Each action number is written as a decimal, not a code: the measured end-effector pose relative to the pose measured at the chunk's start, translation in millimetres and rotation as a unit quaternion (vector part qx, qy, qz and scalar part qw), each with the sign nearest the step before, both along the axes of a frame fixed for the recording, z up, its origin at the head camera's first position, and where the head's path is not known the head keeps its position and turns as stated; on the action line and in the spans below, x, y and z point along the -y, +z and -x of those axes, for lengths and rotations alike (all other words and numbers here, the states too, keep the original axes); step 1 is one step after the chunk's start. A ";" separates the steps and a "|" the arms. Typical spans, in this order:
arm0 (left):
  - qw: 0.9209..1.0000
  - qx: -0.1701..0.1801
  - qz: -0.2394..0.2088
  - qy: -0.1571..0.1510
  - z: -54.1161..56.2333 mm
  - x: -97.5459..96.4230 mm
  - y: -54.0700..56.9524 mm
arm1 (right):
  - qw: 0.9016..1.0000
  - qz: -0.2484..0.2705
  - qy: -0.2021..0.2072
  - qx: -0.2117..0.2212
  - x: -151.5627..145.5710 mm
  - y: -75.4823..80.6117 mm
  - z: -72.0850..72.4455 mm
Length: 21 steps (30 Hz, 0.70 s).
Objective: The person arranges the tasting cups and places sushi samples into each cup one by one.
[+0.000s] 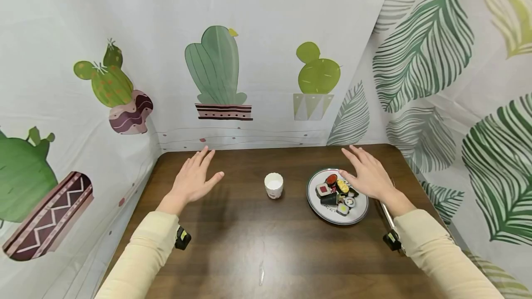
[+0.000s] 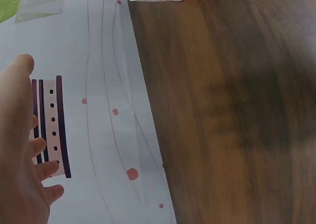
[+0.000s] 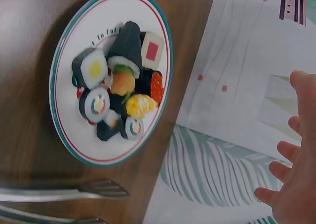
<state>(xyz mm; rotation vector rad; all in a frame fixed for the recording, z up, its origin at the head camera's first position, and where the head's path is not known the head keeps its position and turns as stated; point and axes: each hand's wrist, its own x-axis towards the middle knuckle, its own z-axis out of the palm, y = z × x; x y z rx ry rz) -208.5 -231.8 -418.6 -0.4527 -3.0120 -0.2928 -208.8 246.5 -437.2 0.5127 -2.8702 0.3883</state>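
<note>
My left hand is held over the left part of the table, fingers spread and straight, with nothing in it. Nearest to it is a small white cup with a scalloped rim, standing upright to its right. My right hand hovers by the plate's right edge, also spread and holding nothing; in the head view it hides a bit of the rim. On the round white plate, banded in green and red, lie several sushi pieces, among them a dark hand roll and a yellow-topped piece.
Right of the plate lies a long metal utensil with a fork-like end, a similar arm beside it; whether they are joined, I cannot tell. The brown wooden table meets printed cloth at its back and sides.
</note>
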 end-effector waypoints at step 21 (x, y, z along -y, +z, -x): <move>0.998 0.009 -0.059 0.015 4.7 -15.4 -28.6 | 0.995 0.090 0.000 0.045 36.5 -44.1 -0.8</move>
